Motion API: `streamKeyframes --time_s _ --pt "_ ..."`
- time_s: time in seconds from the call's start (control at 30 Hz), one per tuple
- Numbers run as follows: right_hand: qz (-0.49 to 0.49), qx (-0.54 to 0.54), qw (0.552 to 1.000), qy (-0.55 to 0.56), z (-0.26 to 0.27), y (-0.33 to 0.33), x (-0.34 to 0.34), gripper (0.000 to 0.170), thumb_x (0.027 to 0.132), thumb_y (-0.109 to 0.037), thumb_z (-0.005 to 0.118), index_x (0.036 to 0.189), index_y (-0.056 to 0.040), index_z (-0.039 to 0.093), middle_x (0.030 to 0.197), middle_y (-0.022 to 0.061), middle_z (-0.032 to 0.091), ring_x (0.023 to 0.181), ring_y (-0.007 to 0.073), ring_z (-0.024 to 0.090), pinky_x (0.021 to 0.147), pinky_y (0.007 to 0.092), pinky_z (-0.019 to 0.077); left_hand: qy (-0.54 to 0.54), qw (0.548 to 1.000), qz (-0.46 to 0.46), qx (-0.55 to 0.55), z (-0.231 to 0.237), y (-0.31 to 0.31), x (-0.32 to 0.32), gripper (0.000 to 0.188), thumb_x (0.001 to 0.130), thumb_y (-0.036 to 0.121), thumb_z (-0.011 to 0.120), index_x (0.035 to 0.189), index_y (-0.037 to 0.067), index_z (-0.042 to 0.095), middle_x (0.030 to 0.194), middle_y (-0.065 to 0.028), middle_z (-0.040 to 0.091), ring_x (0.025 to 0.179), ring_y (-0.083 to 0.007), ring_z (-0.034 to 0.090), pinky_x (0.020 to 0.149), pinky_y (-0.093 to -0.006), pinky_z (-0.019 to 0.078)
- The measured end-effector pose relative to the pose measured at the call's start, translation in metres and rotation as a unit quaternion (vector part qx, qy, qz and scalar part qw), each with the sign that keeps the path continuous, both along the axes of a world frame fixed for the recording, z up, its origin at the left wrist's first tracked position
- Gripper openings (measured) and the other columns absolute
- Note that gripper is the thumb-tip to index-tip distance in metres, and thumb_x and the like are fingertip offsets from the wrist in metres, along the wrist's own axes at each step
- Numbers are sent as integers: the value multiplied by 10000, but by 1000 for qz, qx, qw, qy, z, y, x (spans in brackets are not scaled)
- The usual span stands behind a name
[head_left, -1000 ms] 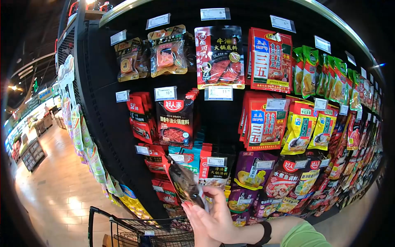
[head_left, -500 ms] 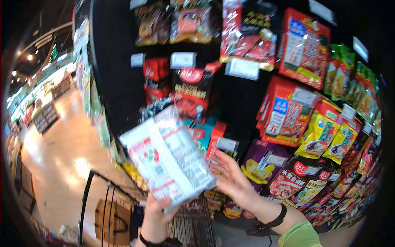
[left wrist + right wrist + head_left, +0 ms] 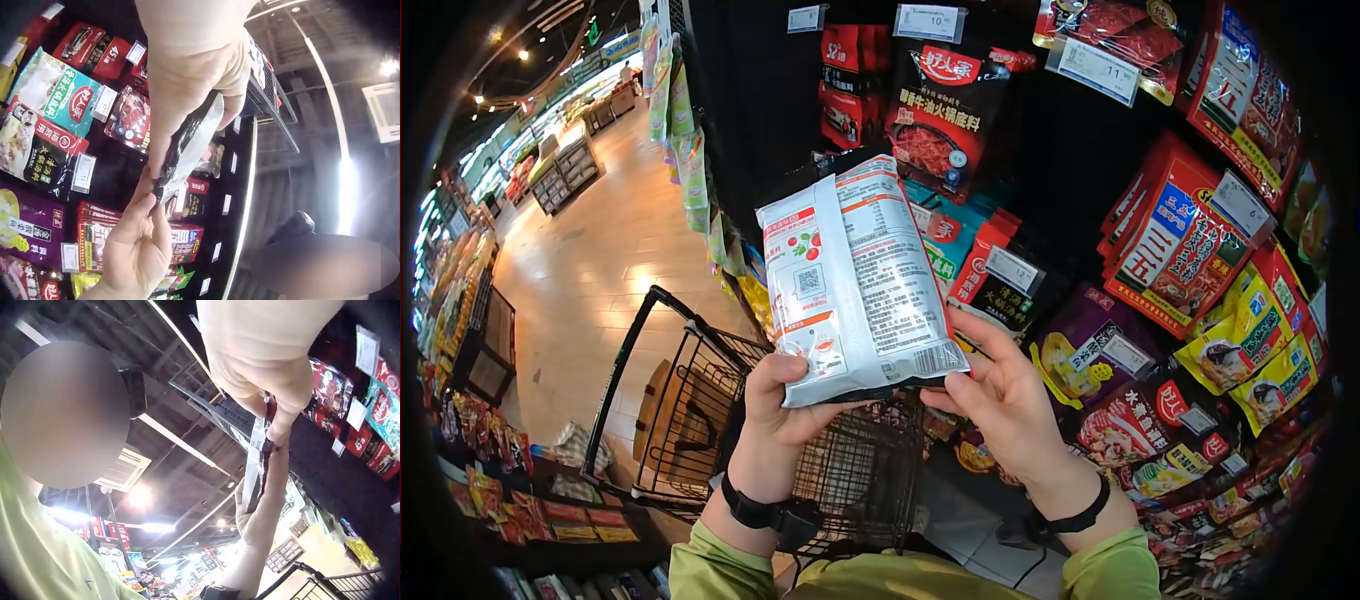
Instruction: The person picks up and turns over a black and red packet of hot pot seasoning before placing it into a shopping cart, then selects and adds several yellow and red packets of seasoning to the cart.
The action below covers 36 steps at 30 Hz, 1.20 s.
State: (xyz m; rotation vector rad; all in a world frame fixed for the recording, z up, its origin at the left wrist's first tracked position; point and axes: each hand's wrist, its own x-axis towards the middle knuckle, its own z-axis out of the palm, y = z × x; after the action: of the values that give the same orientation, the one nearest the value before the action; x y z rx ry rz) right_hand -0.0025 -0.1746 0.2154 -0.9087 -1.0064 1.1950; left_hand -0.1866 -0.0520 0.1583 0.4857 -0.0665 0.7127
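A seasoning packet (image 3: 855, 285) is held up in front of the shelves, its white printed back with a QR code and a barcode facing the head camera. My left hand (image 3: 785, 405) grips its lower left corner, thumb on the printed side and fingers underneath. At the lower right corner, my right hand (image 3: 1000, 395) pinches the edge between thumb and curled fingers. The left wrist view catches the packet (image 3: 190, 150) edge-on between both hands. Its front is turned away from the head camera.
A black wire shopping cart (image 3: 700, 400) with a brown cardboard box (image 3: 660, 400) stands below left. Shelves ahead and right carry red packets (image 3: 1180, 240), a black hotpot-base packet (image 3: 945, 125), purple packets (image 3: 1090, 345) and price tags (image 3: 1095, 70). A tiled aisle (image 3: 615, 230) runs off left.
The packet has been turned from edge-on to its white back and lifted nearer. The right hand, apart from it half a second ago, now pinches its corner. The head view has swung down and left.
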Motion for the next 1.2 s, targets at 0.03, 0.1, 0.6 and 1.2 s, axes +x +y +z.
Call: streamKeyframes --time_s 0.03,0.1,0.6,1.2 --pt "0 -1 1000 1 -1 -1 1 521 924 17 446 1398 -5 230 1254 140 500 1125 175 521 936 341 472 9 1000 8 2 1 -1 0 791 732 146 576 1397 -33 187 1356 -285 369 1202 -496 417 930 -686 362" --pt "9 2 1000 17 -2 -2 3 516 926 18 438 1398 -5 232 1261 141 492 1127 170 516 937 341 472 19 1000 12 6 -4 1 0 793 732 150 576 1397 -32 184 1353 -284 372 1203 -496 416 933 -687 358" --pt "-141 194 950 -202 23 19 6 801 781 -151 727 1386 -18 218 1326 121 404 1220 226 416 1016 385 347 412 466 451 640 32 -41 71 799 703 0 618 1403 -22 233 1417 -352 169 1317 -525 179 1075 -515 206" --pt "-315 87 938 -118 78 49 123 413 815 -234 703 1141 -22 563 1001 70 626 895 135 598 776 292 492 252 906 113 320 16 38 108 296 899 167 611 1148 17 560 1028 -30 622 912 -85 565 811 -247 454"
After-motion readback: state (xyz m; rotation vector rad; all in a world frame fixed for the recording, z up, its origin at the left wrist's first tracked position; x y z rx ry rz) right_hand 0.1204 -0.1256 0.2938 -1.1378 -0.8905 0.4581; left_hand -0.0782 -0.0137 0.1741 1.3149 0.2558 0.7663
